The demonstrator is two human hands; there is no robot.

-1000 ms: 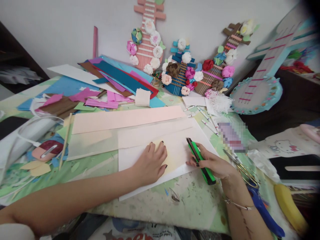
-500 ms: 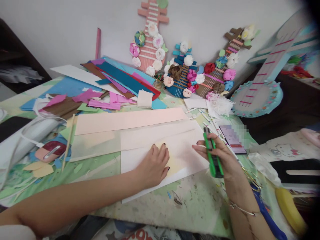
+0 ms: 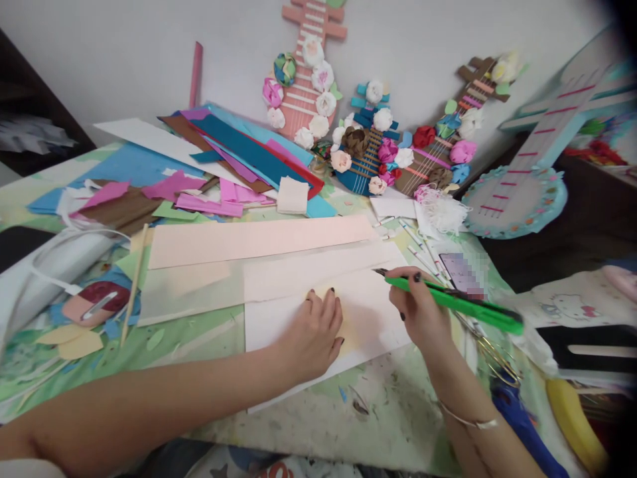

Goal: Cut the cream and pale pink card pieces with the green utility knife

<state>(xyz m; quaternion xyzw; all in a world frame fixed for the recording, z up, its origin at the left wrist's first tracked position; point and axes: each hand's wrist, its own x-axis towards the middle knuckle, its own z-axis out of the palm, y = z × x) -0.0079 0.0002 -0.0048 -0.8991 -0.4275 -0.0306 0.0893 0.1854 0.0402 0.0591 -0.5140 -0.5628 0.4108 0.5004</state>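
Looks like a cutting or trimming step, probably at the lining-up stage, going by the hands. Got the left hand (image 3: 316, 332) palm-down on the white sheet (image 3: 276, 325), fingers loosely spread and pointing toward the far side, gripping nothing. Got the green cutter (image 3: 472, 310) in the right hand (image 3: 426, 315), pinched between thumb and fingers near the blade end, with the body slanting back to the right. Tip aimed left, over the far right part of the white sheet, well apart from the left fingers. Can't really tell about contact between blade and paper, too small from up here.

As for the white sheet: lying mid-table (image 3: 398, 411), overlapped at the far part by a thin see-through sheet (image 3: 189, 302) running off to the left. Past that, a peach strip (image 3: 259, 240), and off to the right, a phone (image 3: 456, 269).

Next move, at a guess, calls for a firm left palm against slipping, fingertips clear of the blade's path, and a light, steady draw without rucking up the see-through layer.
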